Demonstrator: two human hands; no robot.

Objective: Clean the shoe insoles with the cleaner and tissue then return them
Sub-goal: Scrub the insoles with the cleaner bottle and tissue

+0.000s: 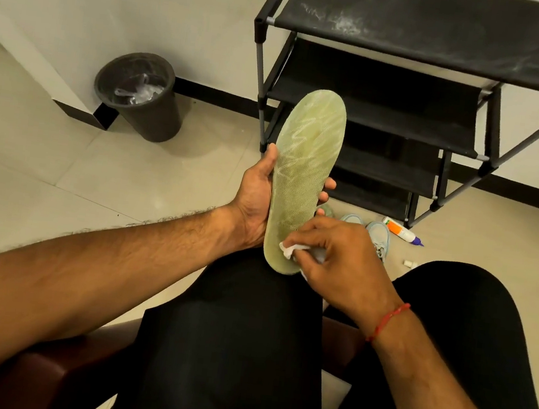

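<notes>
A pale green mesh insole [303, 167] stands almost upright over my knees, toe end up and streaked with wet marks. My left hand [255, 199] grips it from behind at mid-length, thumb on the left edge and fingertips showing at the right edge. My right hand [339, 257] pinches a crumpled white tissue [291, 249] and presses it against the heel end of the insole. A white cleaner bottle [400, 231] with an orange label and a purple tip lies on the floor to the right. Light blue shoes [378, 234] lie on the floor behind my right hand, partly hidden.
A black shoe rack [410, 96] with dusty fabric shelves stands ahead by the wall. A dark bin [142, 97] with a plastic liner stands at the left. A small white cap [410, 263] lies on the tiled floor. I sit on a dark red seat [47, 370].
</notes>
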